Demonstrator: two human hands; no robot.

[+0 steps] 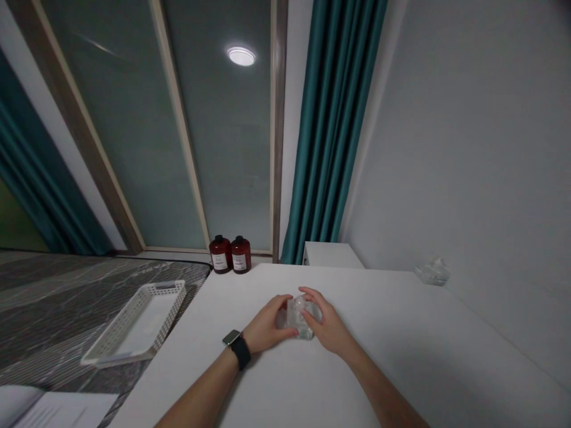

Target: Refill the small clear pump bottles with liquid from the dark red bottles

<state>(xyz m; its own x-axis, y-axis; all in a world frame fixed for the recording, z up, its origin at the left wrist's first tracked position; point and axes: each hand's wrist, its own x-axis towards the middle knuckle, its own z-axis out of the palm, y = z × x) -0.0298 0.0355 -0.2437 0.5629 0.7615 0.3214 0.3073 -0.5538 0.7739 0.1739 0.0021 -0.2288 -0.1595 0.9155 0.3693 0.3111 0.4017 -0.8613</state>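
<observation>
A small square bottle of transparent glass point(306, 334) stands on the white table in front of me. On its top sits a round glass stopper point(300, 302). My left hand point(267, 324), with a black watch on the wrist, wraps the bottle's left side between thumb and fingers. From the right, my right hand point(328, 324) reaches over the bottle's top, its thumb and fingers curled around the stopper. Whether the stopper is seated or lifted a little, I cannot tell. The hands hide parts of the glass.
Two dark red bottles point(231, 255) stand at the table's back left. A crumpled transparent plastic piece point(432, 271) lies by the right wall. Left of the white table point(285, 392), a white basket point(167, 318) and an open book point(66, 410) rest on a grey patterned cloth point(53, 303).
</observation>
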